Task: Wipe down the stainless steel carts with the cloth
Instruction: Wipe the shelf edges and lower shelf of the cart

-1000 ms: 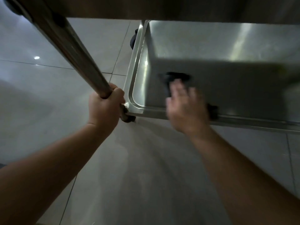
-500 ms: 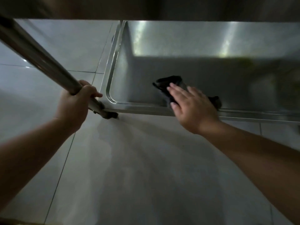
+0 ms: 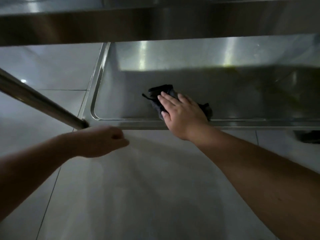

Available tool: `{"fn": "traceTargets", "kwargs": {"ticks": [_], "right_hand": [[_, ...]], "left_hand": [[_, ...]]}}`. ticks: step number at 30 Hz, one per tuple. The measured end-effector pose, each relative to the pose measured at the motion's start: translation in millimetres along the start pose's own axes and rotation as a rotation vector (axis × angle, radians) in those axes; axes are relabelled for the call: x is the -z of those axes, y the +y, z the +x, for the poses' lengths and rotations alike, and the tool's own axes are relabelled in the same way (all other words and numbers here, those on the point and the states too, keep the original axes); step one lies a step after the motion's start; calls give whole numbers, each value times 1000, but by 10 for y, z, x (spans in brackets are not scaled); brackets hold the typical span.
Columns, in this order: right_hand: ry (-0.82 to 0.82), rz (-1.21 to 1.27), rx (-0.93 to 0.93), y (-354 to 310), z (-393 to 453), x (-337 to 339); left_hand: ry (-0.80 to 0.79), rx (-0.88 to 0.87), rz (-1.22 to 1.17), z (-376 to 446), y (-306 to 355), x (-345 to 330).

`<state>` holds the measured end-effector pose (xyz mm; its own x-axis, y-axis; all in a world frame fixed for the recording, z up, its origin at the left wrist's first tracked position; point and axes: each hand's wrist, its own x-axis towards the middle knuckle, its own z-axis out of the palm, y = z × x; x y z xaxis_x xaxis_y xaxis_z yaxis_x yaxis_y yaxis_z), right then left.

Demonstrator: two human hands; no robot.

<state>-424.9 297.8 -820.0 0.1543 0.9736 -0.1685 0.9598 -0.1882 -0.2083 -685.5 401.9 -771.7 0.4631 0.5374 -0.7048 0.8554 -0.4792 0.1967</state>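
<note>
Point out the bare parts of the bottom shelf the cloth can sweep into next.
Bare steel lies between the cloth and the shelf's left rim, and across the back under the upper shelf. More lies right of the right hand, with a yellowish smear there. It is crowded only at the front rim under that hand.

dim | glare streaks on steel shelf (image 3: 190, 54) | wide-angle edge bending
</note>
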Motion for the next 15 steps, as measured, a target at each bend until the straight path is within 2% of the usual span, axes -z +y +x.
{"fn": "traceTargets", "kwargs": {"ticks": [3, 6, 8, 11, 13, 15], "right_hand": [[52, 34, -61, 400, -177, 52], [142, 30, -275, 1183, -382, 144], [205, 42, -496, 1823, -541, 254], [254, 108, -847, 2554, -673, 420], [253, 138, -999, 2732, -554, 466], [244, 156, -1047, 2685, -270, 503]], "left_hand": [[343, -231, -71, 173, 545, 143], [574, -334, -49, 450, 815, 106], [603, -293, 1, 635, 897, 26], [632, -131, -103, 789, 989, -189], [706, -90, -99, 832, 1008, -392], [755, -74, -77, 850, 1009, -487]]}}
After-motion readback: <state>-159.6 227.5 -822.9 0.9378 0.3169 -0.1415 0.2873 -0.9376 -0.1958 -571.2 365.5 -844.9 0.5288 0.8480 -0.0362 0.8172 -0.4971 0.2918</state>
